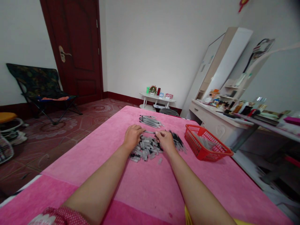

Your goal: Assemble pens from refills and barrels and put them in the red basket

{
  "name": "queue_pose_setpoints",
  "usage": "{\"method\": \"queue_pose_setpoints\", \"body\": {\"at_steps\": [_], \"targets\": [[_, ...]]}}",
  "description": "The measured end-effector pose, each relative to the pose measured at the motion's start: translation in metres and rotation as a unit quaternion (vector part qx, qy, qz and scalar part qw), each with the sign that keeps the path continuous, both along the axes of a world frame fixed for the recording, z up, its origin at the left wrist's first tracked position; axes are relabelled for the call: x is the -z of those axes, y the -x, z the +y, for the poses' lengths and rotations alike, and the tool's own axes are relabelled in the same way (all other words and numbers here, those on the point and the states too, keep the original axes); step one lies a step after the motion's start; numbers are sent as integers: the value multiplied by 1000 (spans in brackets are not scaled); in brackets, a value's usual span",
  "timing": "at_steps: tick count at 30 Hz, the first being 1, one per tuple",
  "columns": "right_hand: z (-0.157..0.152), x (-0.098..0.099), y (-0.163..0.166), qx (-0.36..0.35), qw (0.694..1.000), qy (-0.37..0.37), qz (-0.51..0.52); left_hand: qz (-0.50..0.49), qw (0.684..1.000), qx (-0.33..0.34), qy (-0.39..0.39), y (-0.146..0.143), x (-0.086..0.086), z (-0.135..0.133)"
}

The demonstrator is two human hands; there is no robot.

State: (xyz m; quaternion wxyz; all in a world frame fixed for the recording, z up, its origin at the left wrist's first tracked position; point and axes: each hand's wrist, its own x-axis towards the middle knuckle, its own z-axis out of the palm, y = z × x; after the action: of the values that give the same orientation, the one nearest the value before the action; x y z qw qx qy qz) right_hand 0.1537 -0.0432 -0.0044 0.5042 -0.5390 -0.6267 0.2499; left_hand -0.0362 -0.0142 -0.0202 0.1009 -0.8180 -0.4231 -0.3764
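Note:
Between my two hands a thin pen [150, 132] lies crosswise, just above a heap of clear and black pen caps [146, 147]. My left hand [133, 136] is closed on the pen's left end. The fingers of my right hand [165, 139] pinch its right end. Beyond the hands, a row of pens [151, 121] rests on the pink cloth [145, 184]. To the right of my right hand lies a pile of thin dark-tipped pen parts [178, 142], partly hidden by that hand.
A red plastic basket [203, 153] with clear tubes [206, 142] inside stands at the table's right side. Past it is a white dresser [211, 115] crowded with bottles. A low white shelf [159, 99] stands by the far wall, and a folding chair [44, 90] at left.

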Motion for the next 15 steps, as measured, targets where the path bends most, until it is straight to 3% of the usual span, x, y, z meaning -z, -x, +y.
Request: {"method": "queue_pose_setpoints", "body": {"at_steps": [8,15], "targets": [[-1,0,2,-19,998,-1,53,-1,1000,4,15,1,2,3],[0,4,5,-20,989,69,130,4,1000,15,9,1,0,1]]}}
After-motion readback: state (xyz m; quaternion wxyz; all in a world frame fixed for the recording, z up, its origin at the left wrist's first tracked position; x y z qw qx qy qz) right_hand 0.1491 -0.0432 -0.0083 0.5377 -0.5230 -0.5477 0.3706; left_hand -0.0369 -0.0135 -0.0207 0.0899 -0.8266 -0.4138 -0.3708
